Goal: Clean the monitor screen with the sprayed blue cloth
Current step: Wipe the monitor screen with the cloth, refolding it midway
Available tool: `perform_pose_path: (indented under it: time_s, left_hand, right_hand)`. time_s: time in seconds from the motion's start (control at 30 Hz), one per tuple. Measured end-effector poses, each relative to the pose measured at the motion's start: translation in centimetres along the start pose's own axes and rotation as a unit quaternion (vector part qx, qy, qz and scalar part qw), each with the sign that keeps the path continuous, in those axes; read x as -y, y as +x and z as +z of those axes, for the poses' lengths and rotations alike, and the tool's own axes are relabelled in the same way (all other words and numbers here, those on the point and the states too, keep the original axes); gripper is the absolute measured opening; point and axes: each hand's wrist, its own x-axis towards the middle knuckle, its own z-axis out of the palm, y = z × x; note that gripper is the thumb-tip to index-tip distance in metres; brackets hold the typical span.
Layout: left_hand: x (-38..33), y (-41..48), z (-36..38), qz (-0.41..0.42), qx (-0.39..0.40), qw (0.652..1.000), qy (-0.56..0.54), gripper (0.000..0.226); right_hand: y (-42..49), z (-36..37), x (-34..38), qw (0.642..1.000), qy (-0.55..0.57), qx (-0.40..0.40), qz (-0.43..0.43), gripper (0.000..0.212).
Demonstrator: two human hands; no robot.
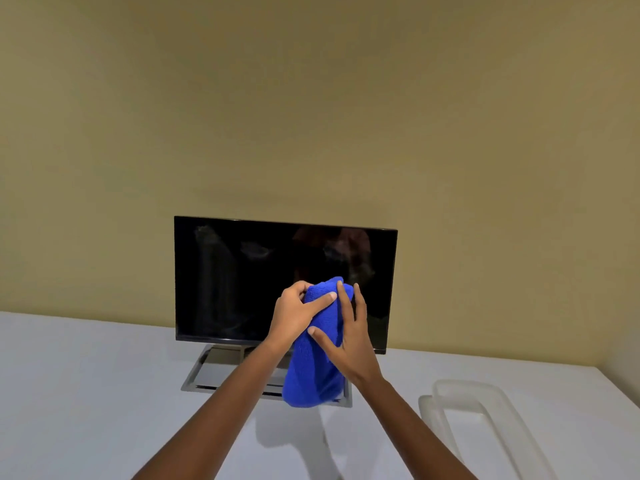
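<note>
A black monitor point(242, 278) stands on a silver stand point(204, 372) on the white table, its dark screen showing faint smudges and reflections. In front of its lower right part hangs a bright blue cloth point(313, 368), folded into a long bundle. My left hand point(298, 313) grips the cloth's top from the left, thumb across the front. On the cloth's right side my right hand point(349, 344) holds it too, fingers spread over the top and thumb pressing the front. The cloth's lower end dangles over the stand. Whether the cloth touches the screen I cannot tell.
The white table point(86, 393) runs along a plain beige wall point(311, 98). A clear plastic tray point(485, 420) lies on the table at the right, close to my right forearm.
</note>
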Motion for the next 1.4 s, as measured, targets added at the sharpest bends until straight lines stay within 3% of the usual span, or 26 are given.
perform_pose_path:
  time_s: [0.17,0.3,0.47,0.63,0.77,0.87,1.03,1.1,1.23,1.4]
  left_hand:
    - [-0.1,1.2,-1.5,-0.007,0.032,0.997,-0.069,0.011]
    - [0.8,2.8,-4.4,-0.001,0.06,0.997,-0.056,0.022]
    - [3.4,6.1,-10.9,0.048,-0.012,0.996,0.075,0.023]
    - [6.9,10.0,-18.4,0.129,-0.088,0.953,0.259,0.033]
    - [8.7,13.2,-22.3,0.141,-0.105,0.939,0.296,0.039]
    - [9.3,15.7,-23.8,0.128,-0.109,0.957,0.238,0.042]
    - [10.1,18.5,-25.0,0.043,-0.088,0.995,0.028,0.052]
    - [10.9,19.2,-25.2,0.004,-0.072,0.997,-0.027,0.059]
    - [12.1,20.0,-25.0,0.001,-0.097,0.991,-0.092,0.065]
    - [13.0,20.5,-24.9,0.011,-0.109,0.978,-0.176,0.06]
  right_hand:
    - [1.9,2.5,0.9,0.992,0.118,-0.041,0.021,0.071]
    - [3.6,4.7,1.5,0.991,0.106,-0.073,0.026,0.066]
    - [6.2,8.3,2.9,0.99,0.063,-0.118,0.05,0.065]
    - [10.3,12.1,5.3,0.99,-0.035,-0.136,0.011,0.065]
    - [14.2,14.5,7.5,0.979,-0.119,-0.165,-0.016,0.066]
    - [16.9,15.7,8.7,0.965,-0.171,-0.194,-0.041,0.067]
    - [20.8,17.1,9.5,0.941,-0.232,-0.242,-0.038,0.061]
    - [21.8,18.2,9.0,0.933,-0.26,-0.247,-0.024,0.061]
    - [23.1,21.7,7.9,0.928,-0.297,-0.225,-0.008,0.064]
    - [22.7,26.6,7.5,0.908,-0.349,-0.223,-0.06,0.069]
